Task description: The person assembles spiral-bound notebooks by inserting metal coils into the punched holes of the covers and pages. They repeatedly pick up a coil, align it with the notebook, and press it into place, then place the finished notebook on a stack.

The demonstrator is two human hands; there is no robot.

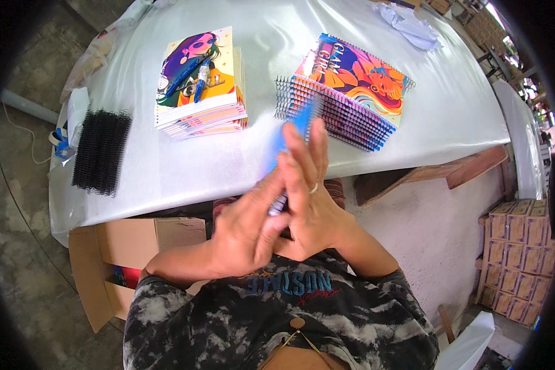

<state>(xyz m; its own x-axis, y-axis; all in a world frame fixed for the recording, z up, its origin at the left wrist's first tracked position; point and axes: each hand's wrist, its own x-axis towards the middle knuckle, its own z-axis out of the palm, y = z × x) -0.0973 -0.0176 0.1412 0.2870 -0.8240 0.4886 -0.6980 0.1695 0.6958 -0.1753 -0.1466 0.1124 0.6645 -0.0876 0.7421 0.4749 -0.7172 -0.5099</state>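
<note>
Head view: both hands meet just near of the bench [166, 179] edge. The left hand [243, 231] and right hand [308, 197] press palm to palm, grip closed together on a blue pen [282, 148], blurred, its far end projecting beyond the fingertips. Judgement: even palm pressure keeps the pen from slipping. Far left, a notebook stack [200, 92] carries two pens; far right, spiral-bound notebooks [345, 92]; black binding coils [102, 151] at left.
</note>
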